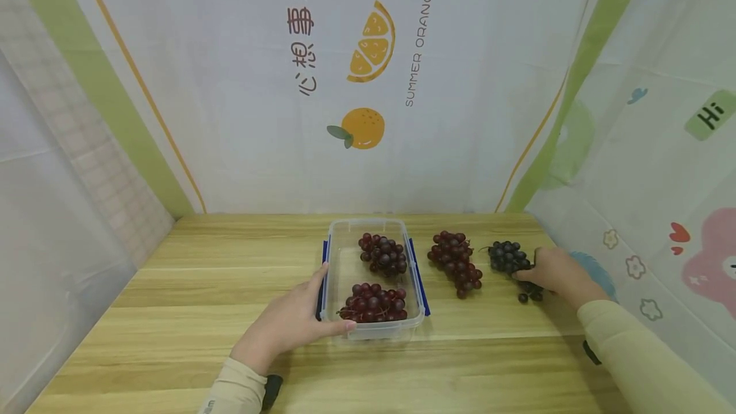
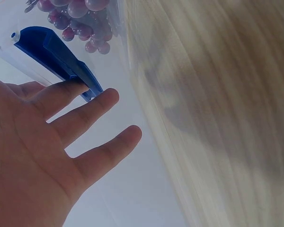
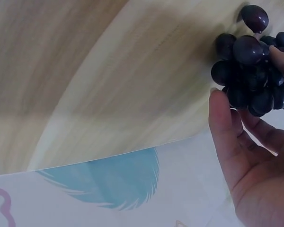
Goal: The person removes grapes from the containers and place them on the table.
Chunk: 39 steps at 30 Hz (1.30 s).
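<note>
On the wooden table, a clear plastic box [image 1: 338, 273] with blue side latches holds two bunches of red grapes [image 1: 383, 255], one behind the other. My left hand [image 1: 290, 318] rests against the box's near left corner, thumb along the front rim. Its fingers are spread and fairly straight by the blue latch [image 2: 57, 54] in the left wrist view. At the right, my right hand [image 1: 554, 273] grips a bunch of dark grapes [image 3: 251, 75], thumb on one side and fingers round the other. The hand hides part of that bunch.
Between the box and my right hand lies another bunch of red grapes [image 1: 454, 260] on the table [image 1: 230, 286]. A white cloth [image 1: 460, 165] printed with oranges hangs along the back edge, and a patterned cloth [image 1: 661, 209] borders the right side.
</note>
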Each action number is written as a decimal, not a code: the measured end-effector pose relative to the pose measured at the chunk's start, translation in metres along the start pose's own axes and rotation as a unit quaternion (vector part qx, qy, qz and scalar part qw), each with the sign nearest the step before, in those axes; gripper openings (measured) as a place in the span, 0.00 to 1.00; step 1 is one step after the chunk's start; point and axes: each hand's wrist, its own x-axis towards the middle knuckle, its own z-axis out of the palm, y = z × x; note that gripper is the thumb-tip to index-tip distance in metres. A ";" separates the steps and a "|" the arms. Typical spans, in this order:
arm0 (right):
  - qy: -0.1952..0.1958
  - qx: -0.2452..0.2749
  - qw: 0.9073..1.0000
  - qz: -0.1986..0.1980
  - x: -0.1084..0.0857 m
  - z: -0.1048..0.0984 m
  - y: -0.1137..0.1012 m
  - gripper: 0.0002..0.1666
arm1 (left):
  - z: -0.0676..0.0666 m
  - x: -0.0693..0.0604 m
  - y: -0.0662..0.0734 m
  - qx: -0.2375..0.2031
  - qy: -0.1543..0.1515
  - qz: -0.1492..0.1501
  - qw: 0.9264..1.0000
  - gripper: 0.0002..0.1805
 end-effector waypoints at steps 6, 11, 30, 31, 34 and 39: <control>-0.002 -0.017 1.000 0.000 0.003 -0.003 0.000 0.36 | 0.001 0.001 -0.001 0.000 -0.001 -0.001 1.000 0.73; 0.003 -0.038 0.999 -0.009 0.004 -0.005 -0.002 0.49 | 0.001 0.000 0.000 0.001 -0.001 -0.003 1.000 0.73; -0.002 -0.043 0.999 -0.029 0.003 -0.024 -0.020 0.46 | -0.001 0.001 0.000 0.000 -0.006 -0.003 1.000 0.73; 0.000 -0.043 0.999 -0.030 0.002 -0.026 -0.023 0.46 | -0.001 0.001 0.000 -0.001 -0.006 -0.002 1.000 0.73; 0.006 -0.043 0.999 -0.031 0.001 -0.032 -0.036 0.45 | -0.001 0.001 0.000 -0.002 -0.003 0.000 1.000 0.73; 0.017 -0.045 0.998 -0.045 0.002 -0.041 -0.054 0.43 | -0.002 0.001 0.000 -0.004 -0.002 0.003 1.000 0.73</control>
